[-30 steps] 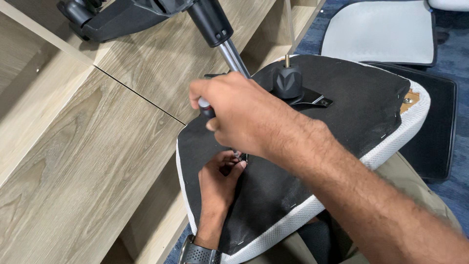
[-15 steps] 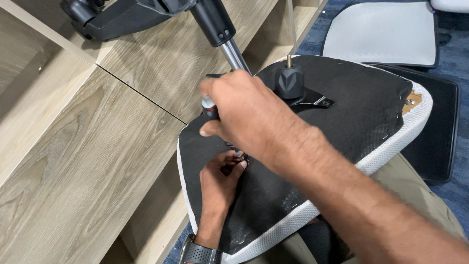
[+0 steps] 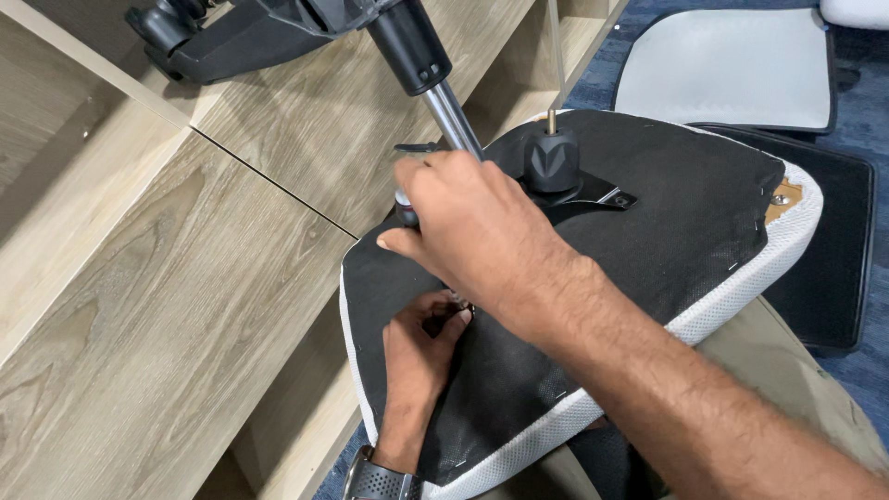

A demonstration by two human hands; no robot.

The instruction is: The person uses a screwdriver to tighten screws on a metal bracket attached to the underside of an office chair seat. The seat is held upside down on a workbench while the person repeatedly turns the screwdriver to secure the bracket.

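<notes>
An upturned office-chair seat (image 3: 648,231) rests across the person's lap, its underside facing the camera. That underside is covered in black, finely woven fabric fixed with small staples along the border, and a white mesh-textured rim runs round the rounded edge. The seat's long axis runs from lower left to upper right, the upper-right corner showing a patch of bare wood with a screw.

The right hand (image 3: 482,231) is closed round the dark handle of a tool (image 3: 406,208) (probably a screwdriver, though only the butt end shows above the fingers). The tool stands nearly upright, pointing down at the fabric, its tip hidden beneath the palm. The left hand (image 3: 417,356), a dark watch (image 3: 375,481) on its wrist, lies on the fabric just below the right, its fingers pinched together at a small metal part where the tool comes down; what exactly they pinch cannot be made out.

Just beyond the right hand a black plastic knob (image 3: 553,162) with a brass-coloured stud on top sits on a flat black bracket (image 3: 602,194). A polished steel gas-lift column (image 3: 452,116) in a black sleeve slants up and left to the black chair base (image 3: 231,42), which rests on pale wood-grain shelving (image 3: 167,278). A grey seat panel (image 3: 732,69) lies on the blue carpet (image 3: 866,120) beyond.
</notes>
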